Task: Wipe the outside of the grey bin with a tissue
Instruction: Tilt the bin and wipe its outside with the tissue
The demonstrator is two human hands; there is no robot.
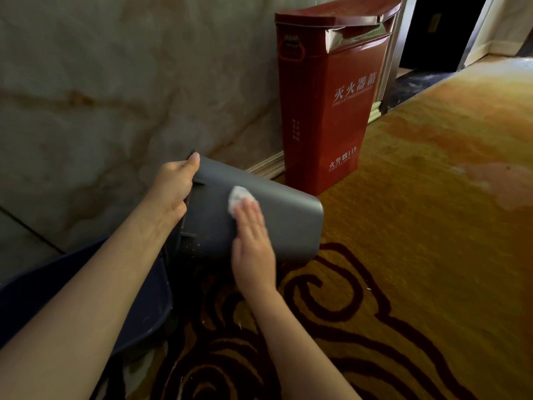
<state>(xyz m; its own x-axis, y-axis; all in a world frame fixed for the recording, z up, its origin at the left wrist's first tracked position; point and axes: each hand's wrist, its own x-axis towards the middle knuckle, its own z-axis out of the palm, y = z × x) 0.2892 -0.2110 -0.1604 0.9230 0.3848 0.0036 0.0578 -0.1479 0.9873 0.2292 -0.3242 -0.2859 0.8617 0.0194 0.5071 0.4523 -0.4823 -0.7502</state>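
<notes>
The smooth grey plastic bin (277,220) is held tipped on its side above the patterned carpet (403,255), its rim gripped by the left hand (173,189) w/ curled fingers; the crumpled white tissue (238,197) is pressed flat under the right hand (251,241), fingers together. Even pressure & overlapping strokes are advised, w/ the bin rotated btw passes

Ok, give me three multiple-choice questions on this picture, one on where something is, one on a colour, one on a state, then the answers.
1. Where is the tissue?
A. on the carpet
B. pressed on the grey bin's side under the right hand
C. inside the red box

2. What colour is the fire extinguisher box by the wall?
A. red
B. green
C. white

3. How is the grey bin positioned?
A. upright on the carpet
B. tipped on its side, held at the rim
C. upside down on a table

Answers: 1 B, the right hand lies flat over the tissue on the bin's wall. 2 A, its panels are red with white lettering. 3 B, the left hand grips the rim while the base points away.
</notes>
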